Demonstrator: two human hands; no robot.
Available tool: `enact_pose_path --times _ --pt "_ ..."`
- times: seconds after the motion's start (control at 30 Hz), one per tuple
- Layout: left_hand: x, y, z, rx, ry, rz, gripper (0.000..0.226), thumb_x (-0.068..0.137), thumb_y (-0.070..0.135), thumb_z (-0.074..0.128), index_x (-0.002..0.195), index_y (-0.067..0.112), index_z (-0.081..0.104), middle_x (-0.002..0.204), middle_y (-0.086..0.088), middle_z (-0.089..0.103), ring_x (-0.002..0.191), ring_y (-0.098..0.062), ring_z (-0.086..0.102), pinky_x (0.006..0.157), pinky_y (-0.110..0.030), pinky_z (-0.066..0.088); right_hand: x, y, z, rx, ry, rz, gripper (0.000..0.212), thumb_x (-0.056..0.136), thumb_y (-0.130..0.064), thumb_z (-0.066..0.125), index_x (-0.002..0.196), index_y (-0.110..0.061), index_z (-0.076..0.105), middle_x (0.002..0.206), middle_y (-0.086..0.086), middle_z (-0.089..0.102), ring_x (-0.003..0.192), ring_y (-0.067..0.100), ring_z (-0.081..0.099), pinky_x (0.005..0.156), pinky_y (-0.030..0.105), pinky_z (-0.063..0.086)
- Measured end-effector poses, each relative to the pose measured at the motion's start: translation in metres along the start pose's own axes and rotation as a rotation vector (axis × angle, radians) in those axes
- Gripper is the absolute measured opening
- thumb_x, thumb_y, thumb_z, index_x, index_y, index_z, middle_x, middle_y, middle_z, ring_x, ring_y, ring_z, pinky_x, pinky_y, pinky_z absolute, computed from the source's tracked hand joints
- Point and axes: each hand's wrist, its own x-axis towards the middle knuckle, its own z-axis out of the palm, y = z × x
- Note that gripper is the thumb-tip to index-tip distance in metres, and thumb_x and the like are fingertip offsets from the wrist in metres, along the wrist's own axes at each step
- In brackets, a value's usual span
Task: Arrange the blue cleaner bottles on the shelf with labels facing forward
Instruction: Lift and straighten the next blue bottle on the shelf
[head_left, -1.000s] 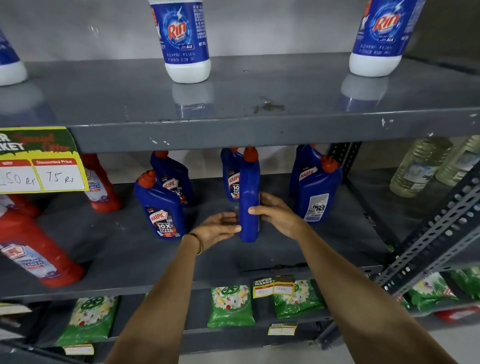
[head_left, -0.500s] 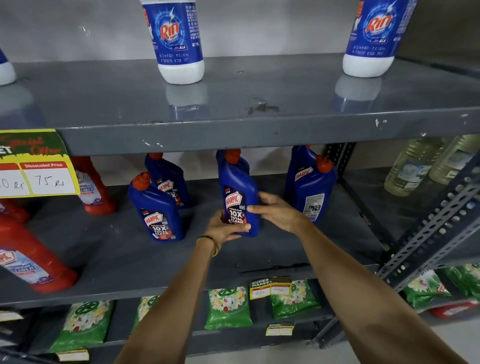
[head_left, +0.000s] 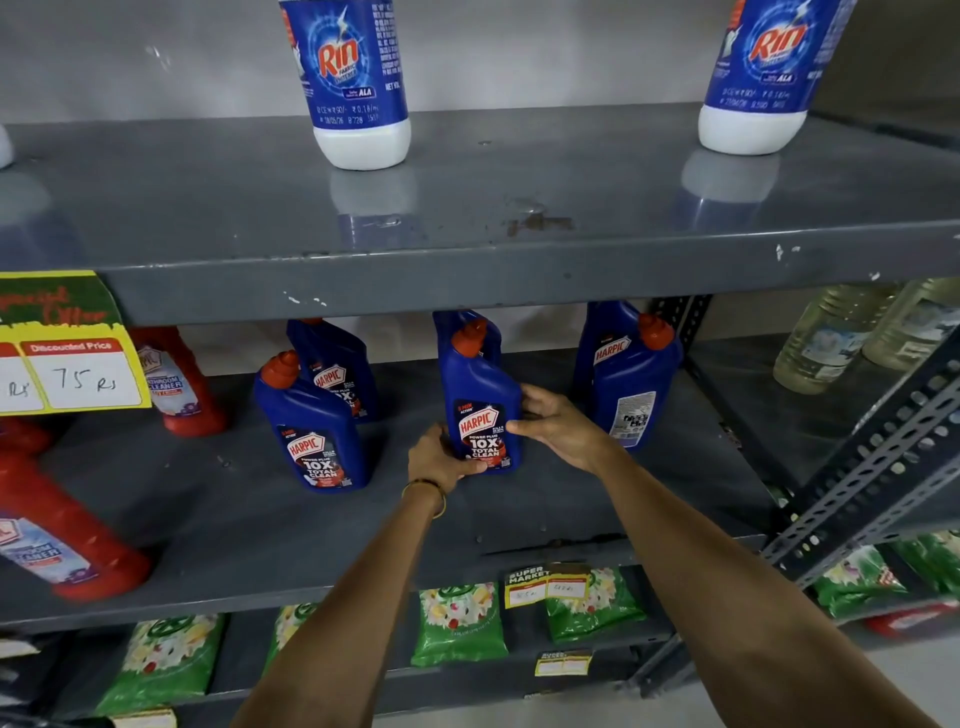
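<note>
Several blue Harpic cleaner bottles with red caps stand on the grey middle shelf (head_left: 597, 499). The centre bottle (head_left: 480, 395) stands upright with its front label towards me. My left hand (head_left: 441, 460) grips its lower left side and my right hand (head_left: 558, 423) holds its right side. Another bottle stands hidden right behind it. To the left, a front bottle (head_left: 311, 431) shows its label, with a second bottle (head_left: 337, 371) behind it. On the right, a bottle (head_left: 631, 384) shows its back label, and one behind it (head_left: 605, 343) shows the Harpic logo.
Red bathroom cleaner bottles (head_left: 179, 384) stand and lie at the left, beside a yellow price tag (head_left: 72, 364). White and blue Rin bottles (head_left: 358, 78) stand on the upper shelf. Clear bottles (head_left: 831, 338) sit at the right. Green packets (head_left: 457, 623) fill the lower shelf.
The centre bottle was edge-on a second ago; both hands have turned it so its front label faces me. It now stands on the shelf.
</note>
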Motion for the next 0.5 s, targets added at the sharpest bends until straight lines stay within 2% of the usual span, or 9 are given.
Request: enact_pose_path --times 0.13,0.27,0.37,0.5 --pt "0.0006 -0.0011 -0.0026 0.062 0.019 -0.002 0.062 0.056 0.010 0.087 0.110 0.002 0.056 0.112 -0.017 0.067 0.103 -0.030 0.063 0.089 -0.042 0.054 0.0027 0.0046 0.0028 -0.008 0.028 0.023 0.057 0.080 0.008 0.060 0.132 -0.010 0.044 0.130 0.019 0.055 0.118 0.027 0.054 0.095 0.040 0.048" --pt "-0.0006 0.0012 -0.0034 0.116 0.021 0.015 0.063 0.057 0.011 0.086 0.113 0.003 0.056 0.115 -0.015 0.067 0.107 -0.029 0.061 0.086 -0.033 0.049 0.0034 0.0040 0.0056 -0.020 0.031 0.020 0.059 0.079 0.009 0.060 0.133 -0.007 0.043 0.131 0.020 0.054 0.113 0.023 0.055 0.086 0.029 0.054" --pt "-0.0031 0.0016 -0.0035 0.135 0.023 0.011 0.062 0.059 0.010 0.085 0.113 0.003 0.056 0.116 -0.015 0.067 0.108 -0.029 0.061 0.084 -0.033 0.049 0.0019 0.0026 0.0079 -0.029 0.038 0.028 0.060 0.079 0.012 0.059 0.133 -0.007 0.042 0.130 0.019 0.055 0.112 0.021 0.056 0.080 0.024 0.055" --pt "-0.0072 0.0010 -0.0063 0.150 0.025 -0.026 0.056 0.062 0.016 0.084 0.110 0.002 0.057 0.112 -0.015 0.067 0.102 -0.029 0.062 0.077 -0.032 0.049 -0.0029 0.0021 0.0084 -0.056 0.080 0.052 0.061 0.077 0.014 0.059 0.133 -0.007 0.043 0.131 0.019 0.055 0.110 0.021 0.057 0.082 0.025 0.052"
